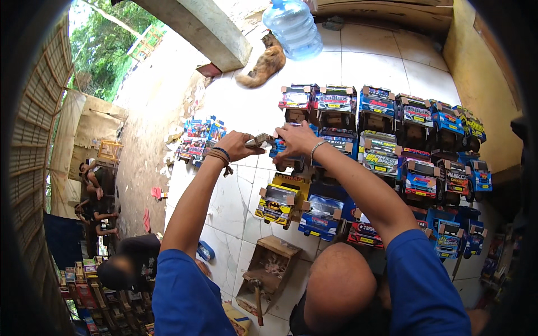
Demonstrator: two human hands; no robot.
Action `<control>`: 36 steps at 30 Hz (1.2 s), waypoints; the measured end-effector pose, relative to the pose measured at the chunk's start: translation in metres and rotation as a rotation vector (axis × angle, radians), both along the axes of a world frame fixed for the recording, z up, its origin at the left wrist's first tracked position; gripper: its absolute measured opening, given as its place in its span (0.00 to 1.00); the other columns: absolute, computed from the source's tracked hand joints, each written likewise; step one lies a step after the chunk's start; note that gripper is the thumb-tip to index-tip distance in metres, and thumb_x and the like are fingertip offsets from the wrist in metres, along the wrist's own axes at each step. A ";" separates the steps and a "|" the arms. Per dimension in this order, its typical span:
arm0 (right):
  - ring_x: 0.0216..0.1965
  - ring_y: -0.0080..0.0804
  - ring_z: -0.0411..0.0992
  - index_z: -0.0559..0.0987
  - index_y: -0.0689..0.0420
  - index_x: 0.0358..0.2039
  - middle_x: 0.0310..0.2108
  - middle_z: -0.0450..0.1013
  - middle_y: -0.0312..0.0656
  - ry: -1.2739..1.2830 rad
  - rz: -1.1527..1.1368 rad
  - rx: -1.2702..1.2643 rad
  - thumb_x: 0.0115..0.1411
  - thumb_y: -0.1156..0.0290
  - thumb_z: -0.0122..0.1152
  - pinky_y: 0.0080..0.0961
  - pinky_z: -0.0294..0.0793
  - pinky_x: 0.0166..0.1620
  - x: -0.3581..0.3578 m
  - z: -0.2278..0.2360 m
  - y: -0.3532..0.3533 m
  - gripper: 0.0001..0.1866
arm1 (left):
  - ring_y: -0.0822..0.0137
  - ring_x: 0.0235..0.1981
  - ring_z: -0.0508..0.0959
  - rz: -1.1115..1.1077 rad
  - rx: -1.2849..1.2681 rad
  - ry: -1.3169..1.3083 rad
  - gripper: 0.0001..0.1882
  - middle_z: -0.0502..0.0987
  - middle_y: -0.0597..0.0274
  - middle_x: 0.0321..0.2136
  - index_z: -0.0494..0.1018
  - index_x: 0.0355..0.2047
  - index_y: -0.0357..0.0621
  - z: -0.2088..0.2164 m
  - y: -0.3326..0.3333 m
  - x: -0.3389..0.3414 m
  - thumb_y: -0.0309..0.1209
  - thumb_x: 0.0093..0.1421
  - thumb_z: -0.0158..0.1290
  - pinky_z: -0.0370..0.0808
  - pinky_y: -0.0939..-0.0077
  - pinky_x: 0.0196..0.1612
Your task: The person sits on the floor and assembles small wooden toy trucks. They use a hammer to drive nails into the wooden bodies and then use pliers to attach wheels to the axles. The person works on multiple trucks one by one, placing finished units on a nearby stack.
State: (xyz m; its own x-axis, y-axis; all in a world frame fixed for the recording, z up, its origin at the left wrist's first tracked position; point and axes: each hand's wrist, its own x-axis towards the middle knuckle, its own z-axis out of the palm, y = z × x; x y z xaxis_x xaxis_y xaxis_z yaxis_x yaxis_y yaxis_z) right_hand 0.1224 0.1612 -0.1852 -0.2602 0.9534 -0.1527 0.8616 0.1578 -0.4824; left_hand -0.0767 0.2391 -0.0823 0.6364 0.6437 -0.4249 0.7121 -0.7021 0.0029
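My left hand (237,147) is closed around a small metal tool (259,140) whose exact kind I cannot make out. The tool's tip points right, close to the fingers of my right hand (298,138). My right thumb and fingers curve round a blue toy truck (287,150), which the hand partly hides. Just nearer stands a yellow-and-black toy truck (277,201), beside a blue one (321,215). Further left is a toy truck with a colourful printed body (200,137).
Rows of toy trucks (414,117) fill the right side of the tiled floor. A wooden crate (283,246) with a hammer (258,302) across it lies near my knee (342,280). Far off are a cat (269,63) and a water jug (293,31). Another person (131,263) is at left.
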 end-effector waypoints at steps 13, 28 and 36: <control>0.59 0.45 0.69 0.66 0.53 0.63 0.58 0.68 0.47 0.061 0.003 -0.008 0.41 0.25 0.65 0.57 0.53 0.63 0.001 0.002 -0.003 0.57 | 0.46 0.26 0.81 -0.124 0.016 0.026 0.34 0.80 0.44 0.22 0.81 0.31 0.40 0.000 0.011 0.007 0.64 0.54 0.58 0.79 0.57 0.35; 0.56 0.43 0.71 0.65 0.52 0.64 0.56 0.71 0.43 0.021 0.004 -0.013 0.41 0.26 0.66 0.51 0.57 0.57 -0.002 0.003 -0.001 0.57 | 0.46 0.26 0.81 -0.124 0.086 -0.033 0.29 0.81 0.47 0.23 0.82 0.28 0.43 -0.023 0.018 0.005 0.60 0.54 0.61 0.79 0.58 0.34; 0.55 0.45 0.73 0.59 0.64 0.67 0.61 0.67 0.50 -0.024 -0.068 0.142 0.35 0.18 0.61 0.47 0.55 0.61 0.009 0.006 -0.028 0.71 | 0.47 0.24 0.80 -0.168 0.116 -0.089 0.25 0.78 0.47 0.20 0.80 0.27 0.42 0.003 0.014 -0.012 0.55 0.57 0.61 0.76 0.56 0.31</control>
